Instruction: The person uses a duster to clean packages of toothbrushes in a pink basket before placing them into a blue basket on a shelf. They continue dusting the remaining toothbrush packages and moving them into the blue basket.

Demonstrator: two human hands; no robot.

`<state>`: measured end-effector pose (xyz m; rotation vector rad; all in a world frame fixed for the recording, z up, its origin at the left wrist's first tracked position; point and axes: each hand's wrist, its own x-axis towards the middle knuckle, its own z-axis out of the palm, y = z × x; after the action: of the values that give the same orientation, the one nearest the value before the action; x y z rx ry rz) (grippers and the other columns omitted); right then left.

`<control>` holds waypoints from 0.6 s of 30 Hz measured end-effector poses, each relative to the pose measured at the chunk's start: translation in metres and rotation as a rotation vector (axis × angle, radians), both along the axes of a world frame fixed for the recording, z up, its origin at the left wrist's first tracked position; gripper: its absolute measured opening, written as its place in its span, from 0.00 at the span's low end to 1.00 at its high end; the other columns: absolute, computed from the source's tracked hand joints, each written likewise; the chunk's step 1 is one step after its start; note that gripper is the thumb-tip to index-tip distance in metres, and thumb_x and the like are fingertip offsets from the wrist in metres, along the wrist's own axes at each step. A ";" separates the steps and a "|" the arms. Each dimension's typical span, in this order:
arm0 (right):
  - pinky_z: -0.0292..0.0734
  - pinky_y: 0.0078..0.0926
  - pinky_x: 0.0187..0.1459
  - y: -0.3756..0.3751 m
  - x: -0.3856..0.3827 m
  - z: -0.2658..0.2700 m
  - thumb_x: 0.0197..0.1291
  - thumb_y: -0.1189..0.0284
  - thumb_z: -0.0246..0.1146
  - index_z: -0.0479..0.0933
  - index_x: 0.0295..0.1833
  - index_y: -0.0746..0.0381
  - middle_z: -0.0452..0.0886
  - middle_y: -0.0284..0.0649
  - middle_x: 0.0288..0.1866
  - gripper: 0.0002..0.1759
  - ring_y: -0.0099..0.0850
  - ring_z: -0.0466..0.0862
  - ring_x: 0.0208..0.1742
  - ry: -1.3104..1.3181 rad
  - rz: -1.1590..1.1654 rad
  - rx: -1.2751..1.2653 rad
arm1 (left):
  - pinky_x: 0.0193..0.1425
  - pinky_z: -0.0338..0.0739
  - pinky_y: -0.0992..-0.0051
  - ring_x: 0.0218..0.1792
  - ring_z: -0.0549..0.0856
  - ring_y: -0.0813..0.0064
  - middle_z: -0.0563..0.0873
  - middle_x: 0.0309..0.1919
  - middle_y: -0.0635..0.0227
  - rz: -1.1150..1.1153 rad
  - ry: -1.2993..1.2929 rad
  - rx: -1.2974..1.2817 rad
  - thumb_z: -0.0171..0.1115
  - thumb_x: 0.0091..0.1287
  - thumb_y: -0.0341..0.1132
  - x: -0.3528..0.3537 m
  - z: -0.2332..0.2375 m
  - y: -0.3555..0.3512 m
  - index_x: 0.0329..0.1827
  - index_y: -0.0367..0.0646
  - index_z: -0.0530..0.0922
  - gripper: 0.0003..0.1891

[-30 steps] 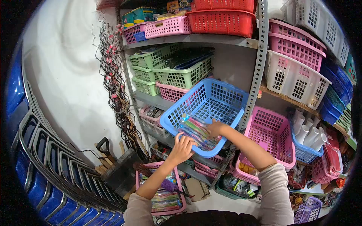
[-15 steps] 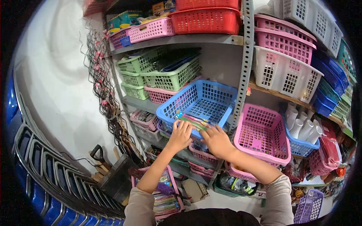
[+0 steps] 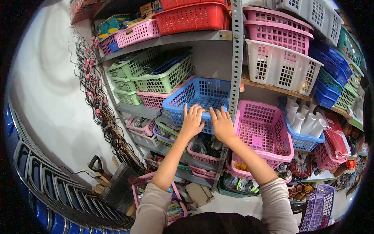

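The left hand and right hand lie side by side on the front wall of the basket; a post stands just right of the basket.

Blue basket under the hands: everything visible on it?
The blue basket is a rectangular open-topped bin, plastic by its look, with lattice walls and a smooth rim. It sits in the shelf rack between a pink basket and the perforated grey upright. The left hand and right hand lie flat on its front wall, fingers spread. Contents hidden.

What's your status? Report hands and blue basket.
Left hand, right hand open, flat on blue basket front. Basket beside steel post. Pink basket close right.
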<state>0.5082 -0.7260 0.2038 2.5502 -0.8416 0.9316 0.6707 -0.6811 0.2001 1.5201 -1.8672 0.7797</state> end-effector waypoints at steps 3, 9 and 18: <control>0.57 0.47 0.65 0.025 -0.003 0.001 0.57 0.75 0.52 0.56 0.68 0.67 0.65 0.56 0.62 0.32 0.56 0.60 0.67 -0.038 -0.023 -0.027 | 0.71 0.39 0.43 0.71 0.54 0.56 0.64 0.63 0.57 0.012 0.060 0.056 0.66 0.50 0.33 -0.010 0.000 0.012 0.59 0.40 0.66 0.31; 0.59 0.46 0.65 0.080 0.007 -0.025 0.45 0.82 0.57 0.58 0.66 0.67 0.60 0.62 0.63 0.38 0.60 0.60 0.66 -0.102 0.295 0.132 | 0.72 0.52 0.60 0.72 0.51 0.54 0.52 0.71 0.54 -0.158 0.426 0.205 0.59 0.59 0.36 -0.037 -0.044 0.066 0.70 0.35 0.52 0.38; 0.73 0.43 0.48 0.121 0.057 -0.171 0.53 0.75 0.55 0.65 0.59 0.62 0.69 0.51 0.51 0.25 0.52 0.74 0.50 0.130 0.563 0.730 | 0.64 0.63 0.61 0.61 0.67 0.49 0.66 0.60 0.46 0.188 0.716 0.336 0.64 0.52 0.34 -0.029 -0.217 0.183 0.65 0.30 0.56 0.38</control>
<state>0.5649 -0.6048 0.0332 3.5555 -0.4728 0.6452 0.6421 -0.4985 -0.0164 1.8764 -1.3588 -0.0432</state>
